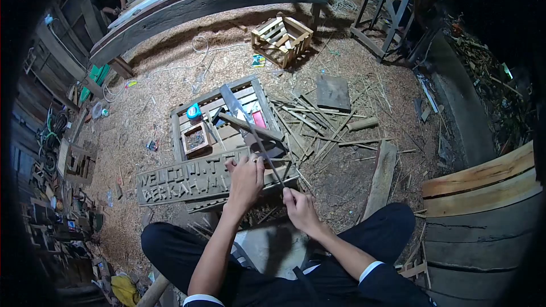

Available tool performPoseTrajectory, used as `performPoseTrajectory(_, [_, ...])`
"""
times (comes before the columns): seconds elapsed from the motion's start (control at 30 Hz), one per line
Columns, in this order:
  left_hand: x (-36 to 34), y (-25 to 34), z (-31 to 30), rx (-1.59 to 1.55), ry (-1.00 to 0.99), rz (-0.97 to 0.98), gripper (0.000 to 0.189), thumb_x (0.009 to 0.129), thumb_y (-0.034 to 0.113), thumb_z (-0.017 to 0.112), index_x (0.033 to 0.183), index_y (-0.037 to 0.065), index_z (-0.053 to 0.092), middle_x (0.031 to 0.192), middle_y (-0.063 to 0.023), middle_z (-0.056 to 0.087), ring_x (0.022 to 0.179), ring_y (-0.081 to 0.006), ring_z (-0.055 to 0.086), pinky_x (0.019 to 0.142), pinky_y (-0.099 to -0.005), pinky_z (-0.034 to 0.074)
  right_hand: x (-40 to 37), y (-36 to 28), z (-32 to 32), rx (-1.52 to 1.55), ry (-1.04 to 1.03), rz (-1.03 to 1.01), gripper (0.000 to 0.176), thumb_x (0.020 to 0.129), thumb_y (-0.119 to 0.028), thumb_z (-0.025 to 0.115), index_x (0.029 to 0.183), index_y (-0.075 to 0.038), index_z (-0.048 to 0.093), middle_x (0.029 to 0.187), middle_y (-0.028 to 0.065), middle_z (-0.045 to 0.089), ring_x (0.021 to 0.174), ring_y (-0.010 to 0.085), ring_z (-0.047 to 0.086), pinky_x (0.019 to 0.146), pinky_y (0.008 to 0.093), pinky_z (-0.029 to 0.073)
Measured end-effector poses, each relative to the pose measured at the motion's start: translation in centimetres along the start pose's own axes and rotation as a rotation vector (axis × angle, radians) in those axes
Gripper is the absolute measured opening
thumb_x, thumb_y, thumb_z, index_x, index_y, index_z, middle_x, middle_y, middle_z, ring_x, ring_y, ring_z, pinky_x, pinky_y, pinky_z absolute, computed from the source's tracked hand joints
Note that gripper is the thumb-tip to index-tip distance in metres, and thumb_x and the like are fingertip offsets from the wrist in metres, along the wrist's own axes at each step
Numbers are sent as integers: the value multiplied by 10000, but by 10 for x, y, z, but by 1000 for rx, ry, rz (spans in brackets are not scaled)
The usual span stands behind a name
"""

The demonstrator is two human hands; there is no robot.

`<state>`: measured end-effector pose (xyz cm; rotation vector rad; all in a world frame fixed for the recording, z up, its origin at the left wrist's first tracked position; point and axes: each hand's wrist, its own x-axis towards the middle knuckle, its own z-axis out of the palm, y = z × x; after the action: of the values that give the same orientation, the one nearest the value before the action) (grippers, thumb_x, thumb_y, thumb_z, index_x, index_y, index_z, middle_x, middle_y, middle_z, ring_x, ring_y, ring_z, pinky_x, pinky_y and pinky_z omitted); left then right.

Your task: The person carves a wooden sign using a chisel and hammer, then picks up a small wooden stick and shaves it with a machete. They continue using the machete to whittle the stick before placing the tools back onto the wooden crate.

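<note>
My left hand [245, 179] rests fingers-down on the right end of a carved wooden sign board [187, 181] with raised letters, lying on the sawdust floor. My right hand [298, 207] grips the near end of a thin long stick [266, 156] that slants up and away over the board toward a pallet. My legs in dark trousers frame the bottom of the view.
A wooden pallet [181, 131] beyond the sign holds a blue tape measure [194, 111], a small box [196, 139], a hand saw [233, 102] and a hammer [244, 125]. A slatted crate [281, 38], scattered bamboo strips [318, 131], a curved plank stack [483, 187] and a long beam [216, 0] surround me. A person crouches far left.
</note>
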<state>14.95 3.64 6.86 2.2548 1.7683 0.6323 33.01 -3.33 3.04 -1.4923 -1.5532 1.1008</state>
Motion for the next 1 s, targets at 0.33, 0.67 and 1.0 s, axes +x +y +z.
performPoseTrajectory(0.33, [-4, -16, 4, -53, 53, -35, 331, 1074, 227, 421, 977, 31, 669, 879, -168, 646, 920, -324, 600, 892, -495, 297, 5, 16, -7, -129, 15, 179, 555, 1085, -428, 423, 893, 47, 635, 793, 301, 641, 829, 516, 637, 719, 544, 484])
performPoseTrajectory(0.67, [-4, -17, 4, -56, 32, -67, 349, 1081, 236, 401, 906, 78, 658, 869, -139, 647, 953, -323, 605, 911, -515, 290, 10, 20, -10, -212, 25, 76, 563, 1072, -463, 420, 930, 30, 650, 876, 329, 652, 903, 542, 624, 769, 584, 478])
performPoseTrajectory(1.0, [-5, -23, 0, -133, 21, -103, 371, 1098, 268, 387, 930, 107, 676, 909, -102, 672, 977, -301, 586, 919, -493, 290, -2, 21, -10, -305, -37, 74, 582, 1067, -503, 415, 909, 4, 654, 805, 325, 661, 852, 538, 645, 754, 604, 503])
